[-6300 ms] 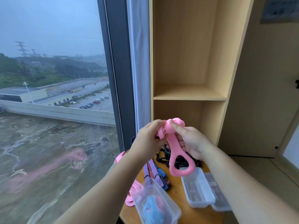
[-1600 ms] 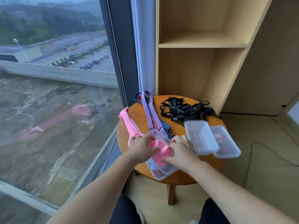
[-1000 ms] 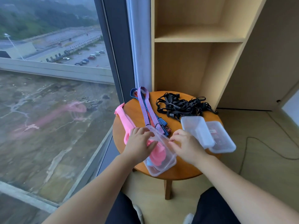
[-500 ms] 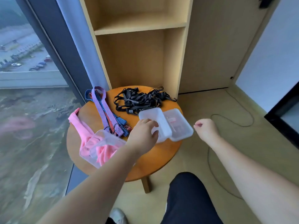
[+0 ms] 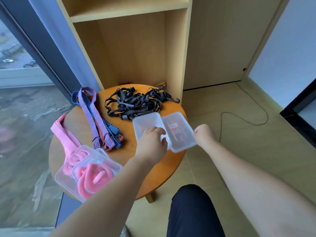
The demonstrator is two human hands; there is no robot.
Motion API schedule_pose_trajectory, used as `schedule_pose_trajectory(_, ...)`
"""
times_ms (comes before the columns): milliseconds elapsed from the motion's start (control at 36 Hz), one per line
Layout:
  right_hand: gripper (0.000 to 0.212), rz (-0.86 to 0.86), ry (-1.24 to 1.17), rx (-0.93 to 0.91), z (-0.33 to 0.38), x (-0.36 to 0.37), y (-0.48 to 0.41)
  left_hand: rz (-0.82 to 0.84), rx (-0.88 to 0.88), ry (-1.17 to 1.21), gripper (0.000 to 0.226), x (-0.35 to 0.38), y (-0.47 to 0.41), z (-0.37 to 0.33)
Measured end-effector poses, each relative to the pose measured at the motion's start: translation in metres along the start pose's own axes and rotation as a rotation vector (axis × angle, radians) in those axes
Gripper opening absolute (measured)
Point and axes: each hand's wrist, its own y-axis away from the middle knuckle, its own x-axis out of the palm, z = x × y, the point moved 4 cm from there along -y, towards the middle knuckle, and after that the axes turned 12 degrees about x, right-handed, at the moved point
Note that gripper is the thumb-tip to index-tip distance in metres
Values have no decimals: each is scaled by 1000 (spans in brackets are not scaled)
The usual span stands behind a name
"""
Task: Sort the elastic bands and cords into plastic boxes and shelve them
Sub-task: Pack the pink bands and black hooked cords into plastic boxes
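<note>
Overhanging the bench (image 5: pixel 167 168) edge, the right box (image 5: pixel 179 134) could tip off if nudged. The left hand (image 5: pixel 152 144) has its grip curled over the left box (image 5: pixel 147 122) rim. The right hand (image 5: pixel 204 135) is curled beside the right box, and its grip cannot be determined.

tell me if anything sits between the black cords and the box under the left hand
Nothing visible: the black cords lie right behind the box, and only the left hand covers its near end.

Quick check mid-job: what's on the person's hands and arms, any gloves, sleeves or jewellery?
Nothing worn: the left hand and right hand are gloveless, with no rings, watch or bracelet visible, and both arms are bare with no sleeve in view.
</note>
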Motion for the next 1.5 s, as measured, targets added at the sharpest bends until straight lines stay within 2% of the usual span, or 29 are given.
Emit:
schedule_pose_trajectory(111, 16, 19, -2, 7, 5, 3, -6, 12, -8, 7, 31, 4, -6, 6)
schedule_pose_trajectory(333, 24, -13, -35, 51, 9, 6, -12, 0, -11, 17, 31, 5, -11, 10)
schedule_pose_trajectory(528, 19, -31, -80, 48, 11, 3, -11, -29, -6, 13, 31, -2, -11, 10)
schedule_pose_trajectory(667, 20, 26, -327, 26, 12, -7, -11, -37, -32, 10, 31, -10, -11, 8)
schedule_pose_trajectory(917, 19, -65, -702, -62, 14, -49, 12, -75, -74, 67, 32, -32, -7, 4)
schedule_pose_trajectory(1028, 20, -74, -771, -171, 35, -59, 43, -168, -130, 172, 34, -46, -1, 8)
schedule_pose_trajectory(1167, 20, -18, -819, -332, 69, -54, 92, -375, -282, 424, 45, -74, 13, 22)
schedule_pose_trajectory(1250, 22, 48, -814, -376, 84, -44, 119, -508, -278, 552, 43, -98, 30, 28)
schedule_pose_trajectory(1333, 24, 114, -776, -417, 96, -30, 142, -619, -277, 600, 32, -122, 58, 38)
schedule_pose_trajectory(1417, 25, 169, -670, -469, 111, -10, 167, -651, -305, 631, 38, -140, 91, 52)
schedule_pose_trajectory(1500, 24, 249, -551, -545, 125, 16, 192, -622, -380, 564, 45, -147, 122, 72)
